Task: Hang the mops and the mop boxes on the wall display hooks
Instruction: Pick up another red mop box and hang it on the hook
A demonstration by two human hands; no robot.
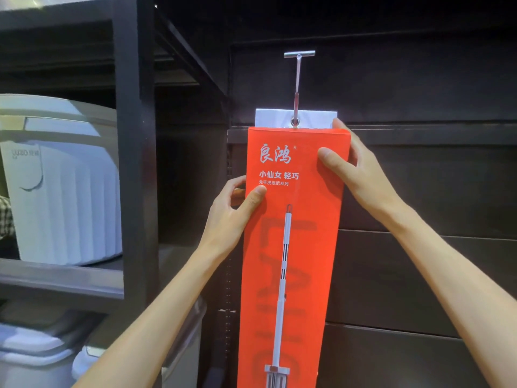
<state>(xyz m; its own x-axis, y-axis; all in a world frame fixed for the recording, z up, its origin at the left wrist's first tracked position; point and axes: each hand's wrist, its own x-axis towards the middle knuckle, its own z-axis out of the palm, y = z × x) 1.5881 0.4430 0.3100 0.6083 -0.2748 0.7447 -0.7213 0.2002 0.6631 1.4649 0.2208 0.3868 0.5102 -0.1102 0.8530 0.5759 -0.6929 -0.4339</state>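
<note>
Two bare hands on one tall red mop box (pixel 291 261), held upright against a dark slatted wall panel (pixel 419 275), long axis vertical, top end uppermost. Printed in white near the top: "良鸿", then "小仙女 轻巧", then a smaller line, "免手洗拖把系列"; below, a picture of a white mop standing head-down. Above the red front, a white hang tab (pixel 313 119) with a hole threaded onto a chrome display hook (pixel 297 79) jutting from the wall. Left hand (pixel 232 217) gripping the box's left edge, thumb flat on the front, fingers curled behind. Right hand (pixel 352 166) gripping the upper right corner, thumb on the front, fingers behind. To the left, black shelving (pixel 134 163) with a white ribbed bucket (pixel 64 186) bearing faint grey lettering, unreadable.
</note>
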